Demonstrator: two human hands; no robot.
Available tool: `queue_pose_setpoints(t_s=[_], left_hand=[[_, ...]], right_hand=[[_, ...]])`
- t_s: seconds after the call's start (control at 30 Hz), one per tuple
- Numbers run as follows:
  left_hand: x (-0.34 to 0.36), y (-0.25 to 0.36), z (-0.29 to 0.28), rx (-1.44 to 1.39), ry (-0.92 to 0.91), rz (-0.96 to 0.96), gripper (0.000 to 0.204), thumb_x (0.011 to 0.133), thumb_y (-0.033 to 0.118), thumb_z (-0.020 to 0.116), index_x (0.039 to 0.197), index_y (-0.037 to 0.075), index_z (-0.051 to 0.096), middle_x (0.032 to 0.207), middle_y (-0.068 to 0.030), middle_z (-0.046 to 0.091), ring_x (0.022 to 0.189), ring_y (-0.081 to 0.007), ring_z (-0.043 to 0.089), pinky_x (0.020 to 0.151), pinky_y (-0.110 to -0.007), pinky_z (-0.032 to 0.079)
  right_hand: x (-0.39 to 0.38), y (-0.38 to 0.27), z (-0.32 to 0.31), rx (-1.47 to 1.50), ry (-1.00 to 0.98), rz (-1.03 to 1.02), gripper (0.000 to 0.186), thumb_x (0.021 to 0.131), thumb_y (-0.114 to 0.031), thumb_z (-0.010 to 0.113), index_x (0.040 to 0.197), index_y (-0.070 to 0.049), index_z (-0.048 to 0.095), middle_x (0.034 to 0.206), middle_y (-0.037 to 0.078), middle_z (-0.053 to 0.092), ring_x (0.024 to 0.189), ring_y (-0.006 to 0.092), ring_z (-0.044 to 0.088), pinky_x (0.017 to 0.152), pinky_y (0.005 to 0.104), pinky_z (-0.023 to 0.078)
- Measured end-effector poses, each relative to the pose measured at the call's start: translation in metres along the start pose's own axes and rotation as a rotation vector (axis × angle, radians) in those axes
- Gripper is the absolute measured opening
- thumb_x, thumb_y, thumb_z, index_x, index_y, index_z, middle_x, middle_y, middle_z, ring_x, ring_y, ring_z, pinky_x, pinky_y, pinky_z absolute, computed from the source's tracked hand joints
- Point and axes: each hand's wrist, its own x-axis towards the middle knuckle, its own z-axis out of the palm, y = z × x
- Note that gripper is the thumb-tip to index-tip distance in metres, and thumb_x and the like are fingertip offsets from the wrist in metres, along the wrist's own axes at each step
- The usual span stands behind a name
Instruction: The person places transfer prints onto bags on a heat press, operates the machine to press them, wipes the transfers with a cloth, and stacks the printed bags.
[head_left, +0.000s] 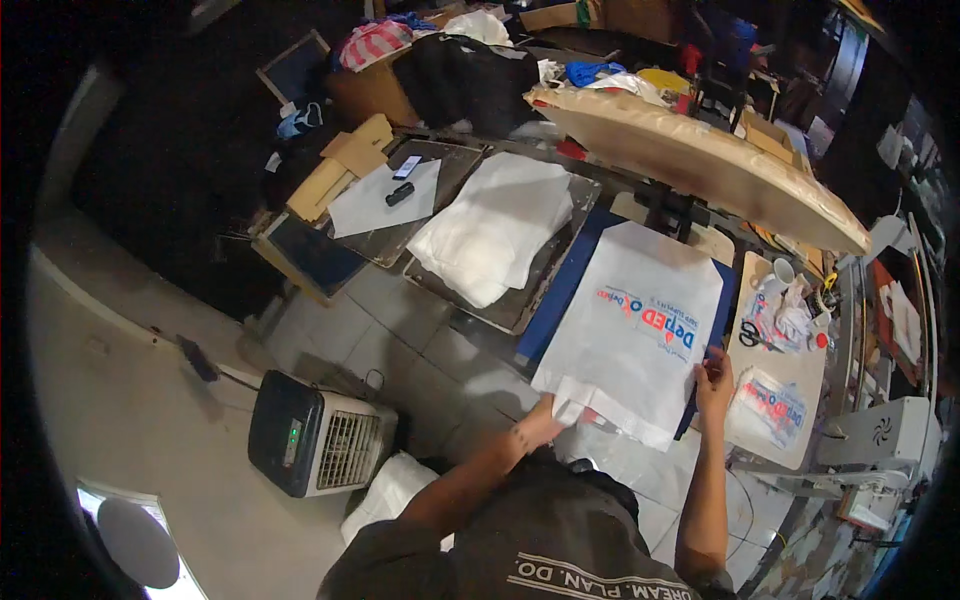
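A white fabric sheet with red and blue print lies on a blue padded platen under a raised, tan-covered board. My left hand is closed on the sheet's folded near-left corner. My right hand has curled fingers at the sheet's right edge; what lies between them is too small to make out. Beside it, a side board holds a printed piece, black scissors and a white cup.
At left are a pile of white fabric on a dark tray, a tray with paper and a phone, and cardboard. An air cooler stands lower left. A white machine is at right.
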Motion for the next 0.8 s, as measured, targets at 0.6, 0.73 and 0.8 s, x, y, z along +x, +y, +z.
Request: queue_pose_setpoints(t_s=[0.6,0.73,0.8], left_hand=[[0.137,0.189,0.058,0.834,0.126,1.097,0.045,0.101,0.033,0.059,0.135,0.005,0.061,0.147,-0.0215,0.053,0.139,-0.0416,0.047,0.113,-0.053,0.039],[0.127,0.190,0.018,1.160,0.142,0.905,0.058,0.100,0.041,0.058,0.147,0.007,0.053,0.159,-0.0217,0.041,0.149,-0.0466,0.032,0.120,-0.065,0.025],[0.124,0.190,-0.007,1.179,0.239,0.919,0.060,0.097,0.042,0.061,0.145,0.007,0.054,0.159,-0.0219,0.041,0.148,-0.0483,0.033,0.120,-0.065,0.024]], right_hand=[[0.005,-0.034,0.129,-1.031,-0.116,-0.465,0.074,0.095,-0.048,0.054,0.157,-0.008,0.044,0.166,0.018,0.035,0.154,0.0459,0.025,0.124,0.0654,0.010],[-0.002,-0.041,0.109,-0.965,-0.181,-0.430,0.068,0.098,-0.043,0.054,0.158,-0.012,0.045,0.167,0.015,0.034,0.154,0.0466,0.025,0.124,0.0647,0.014],[-0.003,-0.055,0.100,-0.959,-0.122,-0.430,0.065,0.100,-0.043,0.055,0.158,-0.015,0.045,0.168,0.014,0.033,0.155,0.0465,0.023,0.123,0.0647,0.016]])
